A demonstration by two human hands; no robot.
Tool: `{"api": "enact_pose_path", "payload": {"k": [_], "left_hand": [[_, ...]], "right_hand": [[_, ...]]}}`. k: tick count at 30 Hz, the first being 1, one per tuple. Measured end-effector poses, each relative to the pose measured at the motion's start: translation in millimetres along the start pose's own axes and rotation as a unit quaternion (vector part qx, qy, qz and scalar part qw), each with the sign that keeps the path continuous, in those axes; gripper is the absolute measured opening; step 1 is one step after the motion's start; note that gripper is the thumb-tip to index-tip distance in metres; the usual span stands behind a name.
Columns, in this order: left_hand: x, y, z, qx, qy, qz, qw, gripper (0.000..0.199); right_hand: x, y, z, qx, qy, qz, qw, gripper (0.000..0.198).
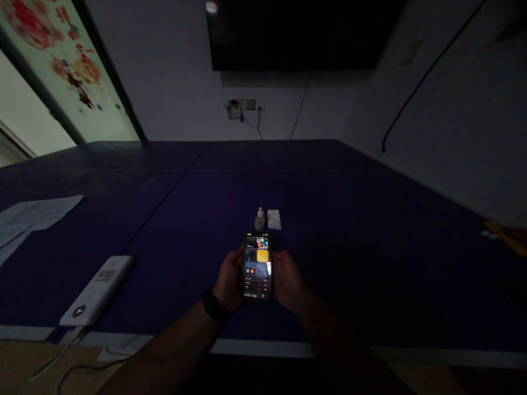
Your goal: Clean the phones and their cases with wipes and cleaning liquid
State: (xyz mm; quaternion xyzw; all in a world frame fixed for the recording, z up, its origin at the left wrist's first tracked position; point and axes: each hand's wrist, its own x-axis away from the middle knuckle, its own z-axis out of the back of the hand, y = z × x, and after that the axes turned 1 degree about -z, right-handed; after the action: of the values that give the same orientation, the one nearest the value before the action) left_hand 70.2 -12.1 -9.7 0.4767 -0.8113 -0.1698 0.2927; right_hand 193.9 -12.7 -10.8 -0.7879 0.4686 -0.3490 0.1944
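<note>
A lit smartphone is held upright over the near part of the dark blue table, its screen showing widgets and app icons. My left hand, with a black band at the wrist, grips the phone's left edge. Along the right edge, my right hand closes on the same phone. Both sets of fingers are partly hidden behind it. Just beyond the phone's top stand a small clear dropper bottle with a white cap and, beside it, a folded white cloth or tissue. Neither hand touches these two.
On the left of the table lie a white power bank with cables and some printed sheets. A yellow-orange item sits at the right edge. A dark screen hangs on the wall above a socket.
</note>
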Motion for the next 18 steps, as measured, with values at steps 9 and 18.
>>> {"api": "enact_pose_path", "payload": {"k": [9,18], "left_hand": [[3,-3,-2,-0.016,0.027,-0.026,0.999,0.034],[0,-5,1,-0.001,0.008,-0.074,0.997,0.031]], "right_hand": [[-3,2,8,-0.013,-0.065,-0.033,0.997,0.04],[-18,9,22,0.017,-0.021,-0.002,1.0,0.029]]}}
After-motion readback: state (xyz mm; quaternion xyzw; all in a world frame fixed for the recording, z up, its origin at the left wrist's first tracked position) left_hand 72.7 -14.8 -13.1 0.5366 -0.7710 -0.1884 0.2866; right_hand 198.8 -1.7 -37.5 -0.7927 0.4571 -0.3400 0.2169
